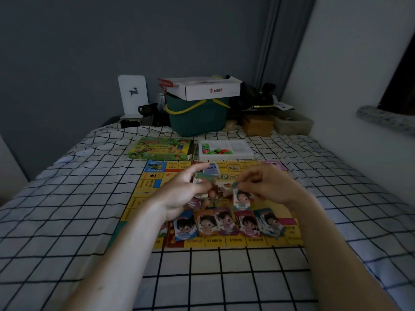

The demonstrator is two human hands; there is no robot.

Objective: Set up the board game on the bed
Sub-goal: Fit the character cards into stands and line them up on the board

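We see a bed (74, 198) with a white sheet in a black grid filling the lower frame. At centre-left of the frame, beyond the board, lies the green game box (160, 148); just to its right sits a white tray (226, 150) with small coloured pieces at its left end. In front of both, the yellow game board (143, 189) lies flat on the bed at mid-frame.

We note the left hand (182, 194) over the board's centre, fingers curled around a stack of cards (202, 178). Right of it, the right hand (269, 184) pinches a single character card (241, 198) by its top edge; the card hangs upright above the board. Whether its lower edge touches the board we cannot tell.

Below the hands, a row of five character cards (224, 223) lies side by side along the board's near edge, left to right, some overlapping.

At upper centre of the frame, a green basket (197, 117) with a yellow handle stands at the far end of the bed, a white cardboard box (208, 90) resting on top of it. To their left stands a white panel (132, 95) with a deer figure
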